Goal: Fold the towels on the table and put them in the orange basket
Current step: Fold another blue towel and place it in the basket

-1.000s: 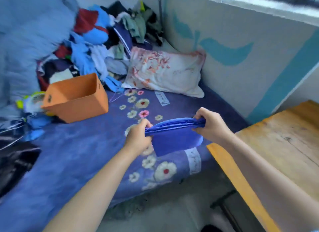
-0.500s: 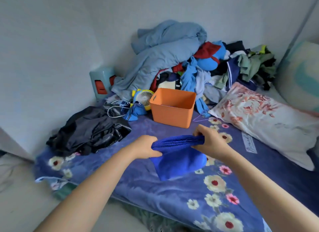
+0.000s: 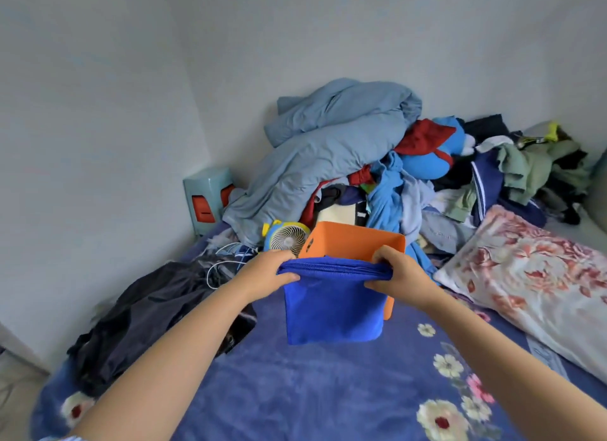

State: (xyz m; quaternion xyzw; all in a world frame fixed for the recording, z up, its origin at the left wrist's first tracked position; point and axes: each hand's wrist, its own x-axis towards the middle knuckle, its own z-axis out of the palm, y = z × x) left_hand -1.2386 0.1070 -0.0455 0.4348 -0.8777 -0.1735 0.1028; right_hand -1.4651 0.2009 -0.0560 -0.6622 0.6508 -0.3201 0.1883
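At the far left a grey wall meets the bed (image 3: 295, 391), which is covered in a dark blue blanket printed with flowers. A heap of black clothing (image 3: 147, 312) lies on the left part of the blanket, with some thin white cables just behind it. Farther back, in the corner, stands a pale green box with orange panels (image 3: 207, 197).

The left hand (image 3: 266, 273) reaches forward with its fingers (image 3: 279, 256) curled over the top left edge of the folded blue towel (image 3: 331, 306), the thumb pressed against the near side, so the cloth is pinched between them. Just behind this hand sits a small yellow and blue fan (image 3: 287, 237).

The towel hangs in the air between both hands, its gathered upper edge stretched flat and its lower part drooping down toward the blanket without touching it. It is held right in front of the orange basket (image 3: 354, 240), covering most of the basket's near wall; the basket stands on the bed and its open top shows behind the towel.

The right hand (image 3: 399, 275) grips the towel's top right corner, fingers (image 3: 389, 255) folded over the edge and thumb underneath.

Behind the basket rises a big pile of clothes and a light blue quilt (image 3: 331, 145). At the right a floral pillow (image 3: 532, 283) lies on the bed.
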